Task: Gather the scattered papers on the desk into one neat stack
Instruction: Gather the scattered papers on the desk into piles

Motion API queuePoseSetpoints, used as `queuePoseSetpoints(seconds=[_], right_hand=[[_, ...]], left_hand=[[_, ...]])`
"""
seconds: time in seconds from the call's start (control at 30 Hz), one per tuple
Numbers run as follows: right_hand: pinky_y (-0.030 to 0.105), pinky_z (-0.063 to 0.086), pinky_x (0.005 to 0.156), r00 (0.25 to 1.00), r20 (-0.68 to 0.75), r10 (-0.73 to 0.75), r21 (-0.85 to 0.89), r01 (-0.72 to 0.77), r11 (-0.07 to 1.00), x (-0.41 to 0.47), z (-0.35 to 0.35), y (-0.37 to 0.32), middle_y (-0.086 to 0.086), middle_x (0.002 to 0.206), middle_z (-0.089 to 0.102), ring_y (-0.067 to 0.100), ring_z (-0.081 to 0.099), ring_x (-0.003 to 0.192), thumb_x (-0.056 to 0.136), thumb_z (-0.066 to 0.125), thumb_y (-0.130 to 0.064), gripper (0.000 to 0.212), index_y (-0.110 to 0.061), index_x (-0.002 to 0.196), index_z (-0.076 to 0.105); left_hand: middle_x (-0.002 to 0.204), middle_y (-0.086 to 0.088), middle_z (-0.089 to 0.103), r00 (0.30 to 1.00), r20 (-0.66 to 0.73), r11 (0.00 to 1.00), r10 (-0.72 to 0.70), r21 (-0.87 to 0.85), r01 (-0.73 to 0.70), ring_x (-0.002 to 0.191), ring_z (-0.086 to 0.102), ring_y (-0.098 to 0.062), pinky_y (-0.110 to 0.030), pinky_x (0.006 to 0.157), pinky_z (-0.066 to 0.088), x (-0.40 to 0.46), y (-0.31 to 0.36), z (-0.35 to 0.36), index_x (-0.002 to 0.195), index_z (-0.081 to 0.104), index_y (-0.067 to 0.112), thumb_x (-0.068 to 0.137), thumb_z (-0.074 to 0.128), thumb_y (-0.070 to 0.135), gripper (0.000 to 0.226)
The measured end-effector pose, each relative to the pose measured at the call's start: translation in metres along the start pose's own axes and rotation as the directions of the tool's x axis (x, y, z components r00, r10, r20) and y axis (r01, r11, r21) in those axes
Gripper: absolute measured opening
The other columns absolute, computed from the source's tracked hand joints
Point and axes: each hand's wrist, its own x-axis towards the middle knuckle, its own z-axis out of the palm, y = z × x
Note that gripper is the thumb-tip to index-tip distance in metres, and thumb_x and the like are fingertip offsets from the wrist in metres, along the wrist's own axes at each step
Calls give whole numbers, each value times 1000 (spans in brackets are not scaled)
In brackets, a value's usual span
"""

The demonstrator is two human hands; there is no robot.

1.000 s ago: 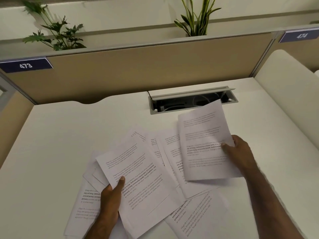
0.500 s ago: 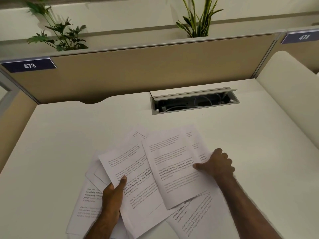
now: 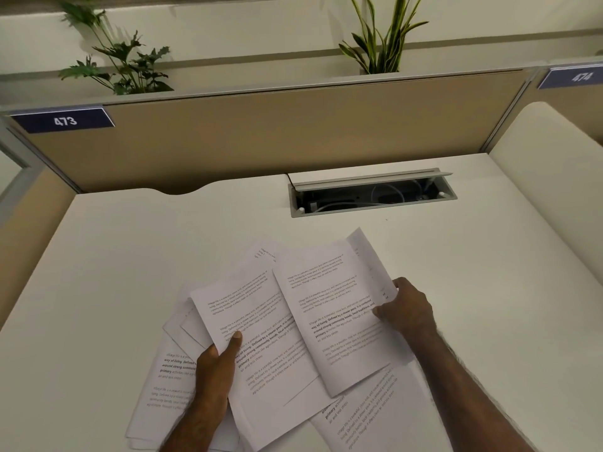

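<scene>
Office: numbered cubicle partition (image 3: 261, 138), desk (image 3: 130, 256)

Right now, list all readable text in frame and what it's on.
"473": blue plate on the partition, left.
"474": blue plate, right, slightly blurred.
"Village life is a peaceful, close-knit...", bold "way of living. Defined by a slower pace": printed papers; rest too small.

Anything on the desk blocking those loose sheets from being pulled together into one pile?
Nothing visible does. The papers lie fanned on bare desk; the open cable tray sits well behind them.
</scene>
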Motion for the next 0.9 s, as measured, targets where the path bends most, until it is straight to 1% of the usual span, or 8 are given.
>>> queuePoseSetpoints(seconds=[0.13, 0.23, 0.33, 0.4, 0.47, 0.57, 0.67, 0.9], right_hand=[[27, 42, 66, 1000, -23, -11, -25, 10, 1000, -2, -5, 1, 3, 110, 74, 26, 58, 86, 88, 77, -24, 35, -16, 121, 69], [30, 44, 73, 995, -86, -56, -91, 49, 995, -13, -9, -3, -1, 100, 66, 26, 56, 82, 93, 68, -25, 32, -18, 125, 67], [29, 42, 73, 980, -140, -138, -93, 126, 988, -27, -11, -9, 5, 113, 77, 31, 63, 84, 98, 64, -25, 31, -19, 129, 66], [30, 42, 77, 973, -160, -169, -42, 164, 985, -34, -15, -13, 6, 120, 78, 35, 70, 94, 104, 61, -24, 28, -17, 130, 68], [30, 42, 79, 968, -142, -207, 38, 215, 976, -39, -23, -15, 8, 118, 77, 31, 65, 91, 107, 56, -21, 25, -15, 128, 69], [27, 44, 68, 962, -119, -245, 219, 266, 939, -45, -39, -14, 4, 110, 75, 25, 66, 91, 107, 55, -14, 21, -14, 121, 71], [24, 46, 68, 961, -106, -257, 333, 278, 901, -51, -52, -9, 0, 104, 75, 20, 70, 90, 108, 55, -16, 16, -18, 112, 70], [46, 66, 81, 963, 121, -241, 591, 125, 797, -62, -29, -2, 1, 98, 85, 31, 82, 91, 108, 59, -16, 17, -20, 107, 76]], left_hand=[[105, 0, 79, 1000, 13, 1000, 5, 1, -5, 98, 75, -25, -39, 91, 58, -1, 1, 0, 107, 75, 23, 99, 71, 26, 9], [107, -1, 79, 1000, 14, 1000, 8, 1, -8, 99, 75, -25, -38, 91, 58, -2, 1, 0, 112, 75, 20, 99, 71, 26, 15], [106, -1, 79, 1000, 16, 1000, 9, 5, -9, 100, 75, -26, -41, 93, 58, -2, 1, 0, 112, 76, 20, 99, 71, 27, 16], [103, 2, 79, 1000, 23, 1000, 4, 1, -4, 98, 75, -24, -36, 88, 58, -3, 2, 0, 112, 75, 20, 99, 71, 27, 16], [103, 1, 79, 1000, 30, 1000, -6, -16, 6, 95, 75, -23, -33, 83, 57, -4, 4, 0, 116, 75, 18, 99, 70, 26, 19], [109, -6, 79, 998, 59, 999, -23, -42, 25, 95, 75, -26, -35, 81, 58, -4, 7, -2, 116, 72, 17, 102, 65, 22, 16], [109, -8, 81, 995, 95, 995, -38, -91, 46, 97, 77, -30, -38, 77, 61, -9, 10, -5, 117, 72, 20, 104, 63, 23, 17], [124, 2, 79, 978, 207, 975, -34, -207, 78, 113, 75, -23, -52, 100, 56, -31, 5, -2, 131, 68, 33, 88, 69, 67, 55]])
